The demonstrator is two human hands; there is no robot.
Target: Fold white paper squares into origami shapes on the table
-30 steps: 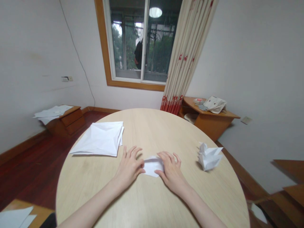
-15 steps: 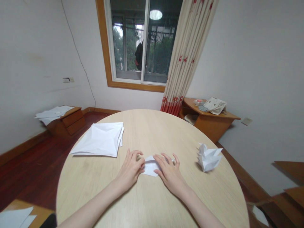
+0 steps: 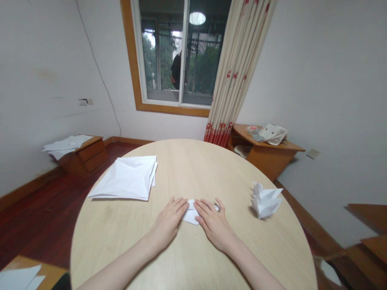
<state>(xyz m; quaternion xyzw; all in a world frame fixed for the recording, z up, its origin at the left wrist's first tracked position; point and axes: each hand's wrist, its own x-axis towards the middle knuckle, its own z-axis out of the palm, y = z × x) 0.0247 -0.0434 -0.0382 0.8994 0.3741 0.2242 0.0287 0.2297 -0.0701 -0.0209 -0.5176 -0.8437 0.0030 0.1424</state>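
The left hand (image 3: 169, 219) and the right hand (image 3: 214, 223) lie flat, palms down, fingers stretched and close together, both pressing on a small folded white paper (image 3: 191, 214) at the lower middle of the frame; neither hand grips anything, and the fingertips nearly meet over the sheet. Most of the paper is covered, with only a corner showing between the hands. It lies on a round pale wooden table (image 3: 187, 169) that fills the lower half of the frame. To the left of centre, a stack of larger creased white sheets (image 3: 127, 177) lies well apart from the hands. At the right side of the table sits a crumpled-looking folded paper figure (image 3: 266, 200). Behind, at upper centre, are a window (image 3: 178, 52) and a patterned curtain (image 3: 238, 68).
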